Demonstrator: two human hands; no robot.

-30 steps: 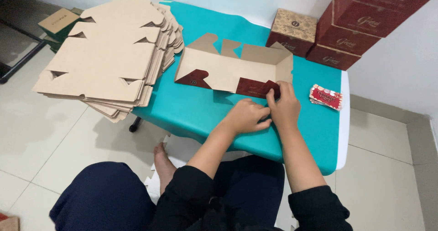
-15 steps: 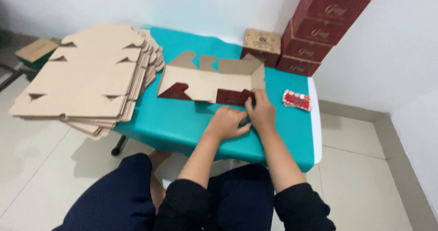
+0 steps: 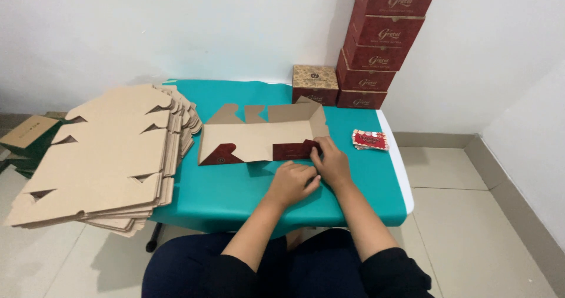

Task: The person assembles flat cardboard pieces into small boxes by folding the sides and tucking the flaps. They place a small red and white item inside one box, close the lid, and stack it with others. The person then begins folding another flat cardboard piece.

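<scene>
Scanning left to right: green-and-tan boxes on the floor at far left are cut off by the frame edge, count unclear. One tall stack of flat cardboard blanks overhangs the left end of the teal counter; too many sheets to count, lower ones hidden. One unfolded box blank lies flat mid-counter, brown inside up, two dark red flaps folded over along its near edge. Left hand is curled loosely, knuckles down on the counter just beside the right red flap; can't tell if its fingertips grip anything. Right hand presses flat-fingered on that red flap's right end, fingertips partly hiding the fold. One patterned tan-lid box stands at the back, touching a stack of four dark red boxes; the top one is cropped. One small red printed packet lies near the counter's right edge, detail too small to read.
</scene>
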